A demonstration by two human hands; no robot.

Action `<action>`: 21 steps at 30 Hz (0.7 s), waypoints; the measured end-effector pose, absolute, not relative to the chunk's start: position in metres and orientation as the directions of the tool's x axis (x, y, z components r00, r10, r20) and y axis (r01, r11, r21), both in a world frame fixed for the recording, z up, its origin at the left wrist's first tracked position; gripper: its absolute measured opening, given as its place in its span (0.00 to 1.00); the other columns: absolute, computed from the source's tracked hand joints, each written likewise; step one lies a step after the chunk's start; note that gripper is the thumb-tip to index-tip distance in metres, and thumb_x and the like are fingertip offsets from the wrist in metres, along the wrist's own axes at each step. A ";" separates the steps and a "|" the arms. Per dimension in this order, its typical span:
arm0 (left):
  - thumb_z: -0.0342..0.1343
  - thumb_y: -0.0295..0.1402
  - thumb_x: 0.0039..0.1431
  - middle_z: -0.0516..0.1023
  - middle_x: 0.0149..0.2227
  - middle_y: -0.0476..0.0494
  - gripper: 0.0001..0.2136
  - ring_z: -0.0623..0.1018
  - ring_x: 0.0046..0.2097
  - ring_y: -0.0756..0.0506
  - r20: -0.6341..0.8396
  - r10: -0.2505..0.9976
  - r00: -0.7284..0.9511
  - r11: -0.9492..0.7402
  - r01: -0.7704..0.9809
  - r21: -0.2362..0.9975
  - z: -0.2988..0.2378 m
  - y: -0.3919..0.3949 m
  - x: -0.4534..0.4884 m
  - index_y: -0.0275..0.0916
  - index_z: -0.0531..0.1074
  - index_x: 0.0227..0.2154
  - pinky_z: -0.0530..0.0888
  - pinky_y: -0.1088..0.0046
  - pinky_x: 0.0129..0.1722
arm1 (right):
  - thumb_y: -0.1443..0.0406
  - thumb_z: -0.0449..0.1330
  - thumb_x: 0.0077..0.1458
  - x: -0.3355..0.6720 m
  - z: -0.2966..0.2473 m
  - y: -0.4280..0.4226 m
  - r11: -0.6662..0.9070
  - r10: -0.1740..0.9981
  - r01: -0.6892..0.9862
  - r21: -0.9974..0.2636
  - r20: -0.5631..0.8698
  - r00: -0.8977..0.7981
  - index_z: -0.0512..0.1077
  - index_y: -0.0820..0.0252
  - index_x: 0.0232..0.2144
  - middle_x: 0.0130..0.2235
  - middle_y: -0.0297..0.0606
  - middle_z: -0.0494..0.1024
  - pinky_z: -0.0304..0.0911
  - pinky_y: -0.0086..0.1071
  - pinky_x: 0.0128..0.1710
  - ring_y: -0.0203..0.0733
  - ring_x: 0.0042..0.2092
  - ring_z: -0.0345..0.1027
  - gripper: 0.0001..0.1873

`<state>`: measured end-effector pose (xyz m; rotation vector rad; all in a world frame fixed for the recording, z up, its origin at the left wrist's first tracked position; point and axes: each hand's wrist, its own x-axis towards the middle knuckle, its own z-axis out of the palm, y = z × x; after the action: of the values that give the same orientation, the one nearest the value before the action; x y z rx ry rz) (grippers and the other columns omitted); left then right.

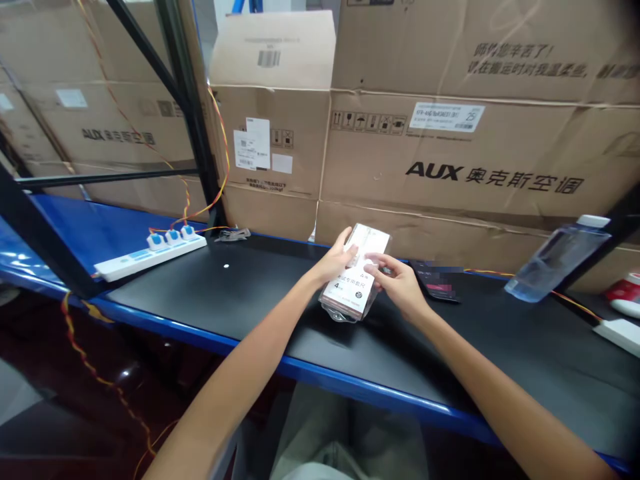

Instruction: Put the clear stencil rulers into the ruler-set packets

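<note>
A ruler set (354,280) in a clear plastic sleeve, with a white printed front, is held tilted just above the black tabletop. My left hand (336,260) grips its left edge, thumb on the front. My right hand (397,281) has its bent fingers and thumb on the right edge. Whatever lies behind the pack is hidden, as are some fingertips. A dark phone (436,283) lies on the table to the right of my right hand.
A clear bottle (555,260) leans at the right. On the left, a white power strip (150,259) holds several plugs near crumpled clear plastic (233,235). A small white disc (226,266) lies nearby. Large cardboard boxes (450,193) stand behind the table (280,293); a black frame (193,127) rises left.
</note>
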<state>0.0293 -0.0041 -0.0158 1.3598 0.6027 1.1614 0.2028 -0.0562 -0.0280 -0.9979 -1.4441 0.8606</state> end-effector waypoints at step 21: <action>0.54 0.31 0.65 0.81 0.40 0.41 0.08 0.79 0.36 0.47 0.269 0.920 0.285 -0.153 -0.371 0.916 -0.006 -0.013 0.041 0.36 0.75 0.43 0.74 0.73 0.36 | 0.50 0.70 0.46 0.216 -0.031 -0.040 0.272 0.961 0.052 -0.961 0.268 -0.064 0.80 0.59 0.35 0.40 0.41 0.82 0.71 0.38 0.44 0.47 0.43 0.76 0.21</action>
<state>0.0410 -0.0134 -0.0058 1.2395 0.5963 1.2523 0.2160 -0.0398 -0.0313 -1.0190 -1.4119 1.0146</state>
